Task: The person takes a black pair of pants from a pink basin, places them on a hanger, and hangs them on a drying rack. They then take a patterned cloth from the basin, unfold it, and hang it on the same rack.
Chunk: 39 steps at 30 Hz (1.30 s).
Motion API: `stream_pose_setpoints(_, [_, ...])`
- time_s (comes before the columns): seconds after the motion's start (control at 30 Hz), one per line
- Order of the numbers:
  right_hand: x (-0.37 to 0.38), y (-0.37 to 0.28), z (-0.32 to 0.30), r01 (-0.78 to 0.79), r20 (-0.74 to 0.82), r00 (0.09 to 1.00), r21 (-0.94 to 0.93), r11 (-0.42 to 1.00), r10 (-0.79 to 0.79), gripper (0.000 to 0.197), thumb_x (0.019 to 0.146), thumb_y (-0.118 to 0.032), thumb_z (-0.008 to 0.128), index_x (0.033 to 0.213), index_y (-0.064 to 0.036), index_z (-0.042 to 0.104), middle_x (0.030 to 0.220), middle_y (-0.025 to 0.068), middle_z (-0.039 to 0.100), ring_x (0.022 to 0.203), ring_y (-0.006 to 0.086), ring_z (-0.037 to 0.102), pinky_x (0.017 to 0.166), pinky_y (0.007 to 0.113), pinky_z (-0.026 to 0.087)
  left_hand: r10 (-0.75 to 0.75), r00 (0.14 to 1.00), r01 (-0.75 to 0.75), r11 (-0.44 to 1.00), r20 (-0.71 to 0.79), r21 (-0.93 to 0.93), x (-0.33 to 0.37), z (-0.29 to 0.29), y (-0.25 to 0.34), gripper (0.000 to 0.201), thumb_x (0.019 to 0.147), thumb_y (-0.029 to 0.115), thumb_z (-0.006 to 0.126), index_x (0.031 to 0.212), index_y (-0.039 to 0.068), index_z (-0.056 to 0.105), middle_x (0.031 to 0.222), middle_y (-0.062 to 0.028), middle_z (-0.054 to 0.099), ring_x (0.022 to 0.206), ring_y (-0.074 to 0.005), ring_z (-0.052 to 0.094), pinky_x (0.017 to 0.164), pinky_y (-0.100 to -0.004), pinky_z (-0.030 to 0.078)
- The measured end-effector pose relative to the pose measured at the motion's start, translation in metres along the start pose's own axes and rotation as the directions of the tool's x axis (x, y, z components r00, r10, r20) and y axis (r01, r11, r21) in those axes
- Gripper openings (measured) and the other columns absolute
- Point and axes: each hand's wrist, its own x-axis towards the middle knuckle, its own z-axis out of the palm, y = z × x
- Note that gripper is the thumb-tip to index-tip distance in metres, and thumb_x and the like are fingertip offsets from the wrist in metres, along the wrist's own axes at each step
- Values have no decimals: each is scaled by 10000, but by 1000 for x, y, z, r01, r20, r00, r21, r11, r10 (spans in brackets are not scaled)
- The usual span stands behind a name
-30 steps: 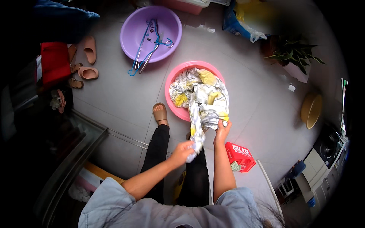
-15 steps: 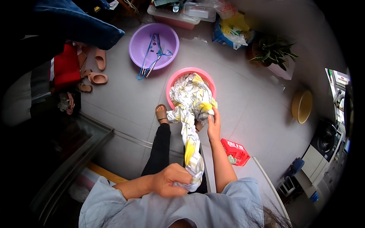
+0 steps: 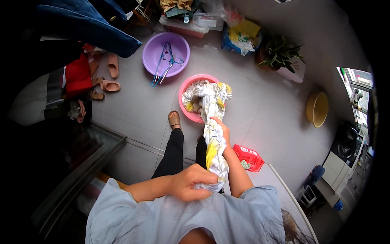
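White, yellow-patched cloth [image 3: 214, 140] — crumpled, twisted ropelike — left grip [image 3: 194, 182] clenched round it, right grip [image 3: 223, 129] wrapped midway.

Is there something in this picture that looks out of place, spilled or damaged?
I see nothing spilled or damaged. Two things look slightly untidy: the hangers poke over the near rim of the purple basin instead of lying fully inside, and the patterned cloth bulges over the right rim of the pink basin.
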Motion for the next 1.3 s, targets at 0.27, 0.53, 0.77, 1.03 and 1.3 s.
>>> stream_pose_setpoints(0.27, [-33,-38,11,250,30,968,-83,965,-249,442,785,-6,586,1224,9,536,1177,189,587,1102,326,560,919,370,466,27,997,-11,979,-76,205,-6,-1,29,116,740,34,649,785,-5,548,663,-139,540,568,-324,539,520,-354,425])
stream_pose_setpoints(0.53, [-50,-137,2,484,-78,875,108,868,-478,361,841,-73,606,1194,-21,555,1189,159,555,1089,300,551,937,371,433,-98,933,285,789,-347,544,-18,-16,79,146,744,14,632,862,5,547,630,-121,521,508,-261,529,488,-330,398])
stream_pose_setpoints(0.77, [-64,-198,-19,352,55,901,488,799,-431,157,804,8,614,922,-33,519,881,37,539,840,118,515,759,255,420,-52,949,268,654,-312,707,-17,-13,107,263,745,14,643,1001,20,584,828,-112,585,669,-216,570,620,-306,451])
stream_pose_setpoints(1.03, [-110,-247,-81,215,189,944,261,941,-268,207,823,-189,649,932,-34,564,834,-4,538,773,90,502,710,253,418,-261,902,422,703,-344,573,-22,-16,131,615,707,188,782,1232,51,492,818,-21,475,759,-117,463,675,-248,384])
stream_pose_setpoints(1.3, [-124,-232,-83,251,230,923,243,937,-307,112,921,-148,580,936,-37,576,852,-24,574,775,58,507,699,226,420,-332,921,371,908,-206,196,-32,-6,93,512,885,194,636,1335,65,429,795,32,409,663,-45,429,559,-193,391])
